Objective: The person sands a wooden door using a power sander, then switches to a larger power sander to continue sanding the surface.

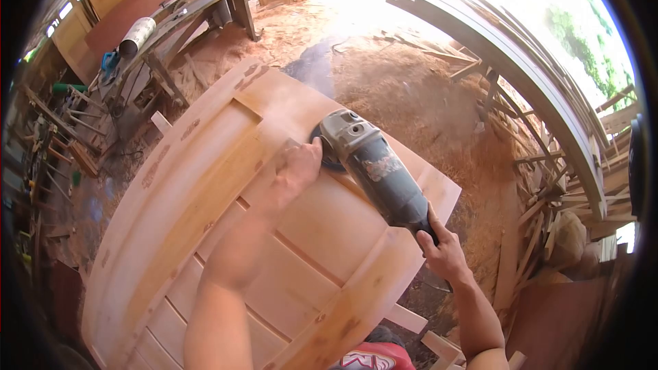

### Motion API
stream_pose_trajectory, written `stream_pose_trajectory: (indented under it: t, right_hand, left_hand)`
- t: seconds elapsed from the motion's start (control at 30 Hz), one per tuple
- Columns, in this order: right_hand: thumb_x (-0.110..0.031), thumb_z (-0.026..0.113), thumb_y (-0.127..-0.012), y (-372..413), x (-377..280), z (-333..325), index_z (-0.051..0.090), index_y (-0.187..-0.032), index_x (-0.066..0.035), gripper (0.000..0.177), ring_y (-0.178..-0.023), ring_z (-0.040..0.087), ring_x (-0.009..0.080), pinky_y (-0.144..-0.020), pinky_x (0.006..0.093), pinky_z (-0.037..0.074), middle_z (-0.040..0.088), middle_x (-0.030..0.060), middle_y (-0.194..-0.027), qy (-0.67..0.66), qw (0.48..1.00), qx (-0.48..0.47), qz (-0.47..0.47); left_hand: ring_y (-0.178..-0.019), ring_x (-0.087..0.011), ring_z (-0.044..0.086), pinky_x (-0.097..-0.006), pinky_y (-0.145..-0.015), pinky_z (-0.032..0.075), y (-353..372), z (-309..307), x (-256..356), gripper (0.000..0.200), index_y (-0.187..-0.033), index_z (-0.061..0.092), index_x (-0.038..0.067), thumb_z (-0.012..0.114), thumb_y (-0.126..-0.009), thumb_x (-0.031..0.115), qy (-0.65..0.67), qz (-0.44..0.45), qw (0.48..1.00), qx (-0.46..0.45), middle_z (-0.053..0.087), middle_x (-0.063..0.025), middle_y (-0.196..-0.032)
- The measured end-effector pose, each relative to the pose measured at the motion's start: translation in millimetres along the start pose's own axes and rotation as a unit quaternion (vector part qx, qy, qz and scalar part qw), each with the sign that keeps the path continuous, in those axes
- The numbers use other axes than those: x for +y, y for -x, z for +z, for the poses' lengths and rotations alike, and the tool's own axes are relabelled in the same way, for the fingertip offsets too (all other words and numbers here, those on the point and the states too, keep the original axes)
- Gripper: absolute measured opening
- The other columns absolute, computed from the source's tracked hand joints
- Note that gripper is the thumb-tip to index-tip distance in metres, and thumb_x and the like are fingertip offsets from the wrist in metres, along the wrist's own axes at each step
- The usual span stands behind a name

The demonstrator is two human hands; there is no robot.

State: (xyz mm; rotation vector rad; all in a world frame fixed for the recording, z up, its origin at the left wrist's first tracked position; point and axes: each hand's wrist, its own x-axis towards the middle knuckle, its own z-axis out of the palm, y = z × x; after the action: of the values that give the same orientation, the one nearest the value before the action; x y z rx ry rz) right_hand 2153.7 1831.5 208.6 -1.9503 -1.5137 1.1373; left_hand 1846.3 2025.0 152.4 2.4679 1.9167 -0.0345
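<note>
Across the far part of a pale wooden panel door (288, 286) lies an angle grinder (385, 171) with a dark body and grey gear head. My right hand (445, 252) wraps round its rear handle. At the head end, my left hand (301, 162) is closed beside the gear head, apparently on the side handle, which the fingers hide. The dark disc under the head shows only in part, near the door surface. Fine dust hangs around it. Darker patches mark the door's frame, and narrow grooves run between its panels.
Sawdust (404, 89) covers the ground beyond the door. A workbench (199, 17) with a white cylinder (138, 35) stands at the back left. Long beams (507, 72) and stacked timber are on the right. Wood supports (406, 316) jut out below the door.
</note>
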Motion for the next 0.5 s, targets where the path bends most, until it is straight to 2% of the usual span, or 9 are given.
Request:
stream_pose_trajectory:
  t: [0.07,0.17,0.2,0.3,0.5]
  right_hand:
    - [-0.026,0.062,-0.095,20.9,17.1,-8.7,0.034,-0.16,-0.016,0.071,-0.114,0.069,0.0373,-0.1,0.0379,0.049,0.071,0.0287,-0.115,0.012,1.0,0.018,0.011]
    - [-0.024,0.062,-0.094,52.2,40.3,-20.2,0.035,-0.16,-0.014,0.072,-0.096,0.073,0.0291,-0.093,0.0347,0.052,0.073,0.0242,-0.101,-0.01,0.999,0.034,0.031]
    - [-0.022,0.062,-0.094,62.4,45.7,-22.4,0.035,-0.16,-0.012,0.072,-0.083,0.069,0.0217,-0.086,0.0324,0.052,0.071,0.0204,-0.091,-0.04,0.997,0.048,0.034]
    - [-0.02,0.061,-0.093,89.3,62.7,-33.4,0.034,-0.159,-0.011,0.072,-0.084,0.068,0.0188,-0.084,0.0314,0.052,0.07,0.0199,-0.088,0.022,0.995,0.093,0.001]
    - [-0.017,0.062,-0.093,137.2,91.7,-55.1,0.034,-0.159,-0.008,0.073,-0.075,0.061,0.0133,-0.077,0.0291,0.051,0.065,0.0149,-0.078,0.002,0.992,0.114,0.055]
  left_hand:
    - [-0.085,-0.0313,0.078,-0.0428,-0.073,0.063,12.5,-8.8,26.4,0.016,-0.108,0.063,0.008,0.057,-0.094,0.008,0.009,0.01,1.0,-0.01,0.077,-0.0166,-0.091]
    - [-0.086,-0.031,0.077,-0.042,-0.073,0.063,23.2,-9.9,60.1,0.016,-0.109,0.061,0.008,0.059,-0.093,0.008,0.028,0.033,0.999,-0.026,0.077,-0.0158,-0.091]
    - [-0.087,-0.0317,0.077,-0.0425,-0.073,0.063,24.9,-9.9,71.1,0.019,-0.109,0.06,0.007,0.061,-0.091,0.008,0.04,0.043,0.998,-0.032,0.076,-0.0166,-0.091]
    - [-0.087,-0.0314,0.077,-0.0412,-0.074,0.063,31.7,-10.3,103.7,0.021,-0.109,0.058,0.006,0.064,-0.089,0.007,0.058,0.07,0.995,-0.039,0.076,-0.0156,-0.094]
    - [-0.087,-0.0303,0.077,-0.0403,-0.073,0.062,47.2,-9.7,163.8,0.022,-0.109,0.057,0.005,0.065,-0.088,0.007,0.076,0.118,0.989,-0.049,0.075,-0.0125,-0.096]
